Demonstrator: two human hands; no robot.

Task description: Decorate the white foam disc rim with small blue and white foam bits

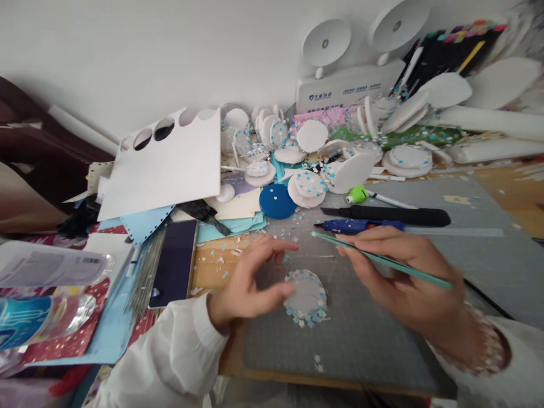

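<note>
Left hand (250,283) open, fingers spread, thumb tip resting on white disc (306,294) that lies flat on grey mat (374,334), confetti bits round its rim. Right hand (395,277) pinches teal stick (382,259), tip pointing left just beyond disc. Best, probably: steady disc by its edge only, bring tip in low, avoid brushing loose bits

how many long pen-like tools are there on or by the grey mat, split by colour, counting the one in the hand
black tool: 1
blue pen: 1
green-capped pen: 1
teal stick, held in the right hand: 1
total: 4
</note>
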